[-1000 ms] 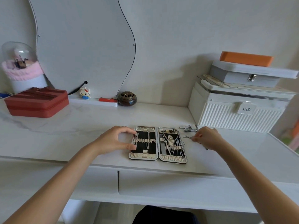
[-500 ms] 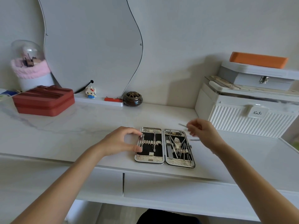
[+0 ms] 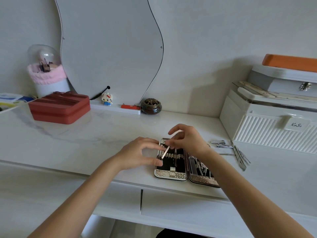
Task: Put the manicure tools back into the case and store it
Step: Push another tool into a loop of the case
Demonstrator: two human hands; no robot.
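The manicure case (image 3: 171, 169) lies open flat near the tabletop's (image 3: 85, 134) front edge. The left hand (image 3: 137, 154) rests at its left rim, grip loosely spread, thumb and fingertips on the edge, likely to keep it from sliding. The right hand (image 3: 188, 140) pinches a thin metal tool (image 3: 165, 152), tip angled down toward the elastic loops. More loose tools (image 3: 238, 153) and nail clippers (image 3: 221, 144) wait to the right.
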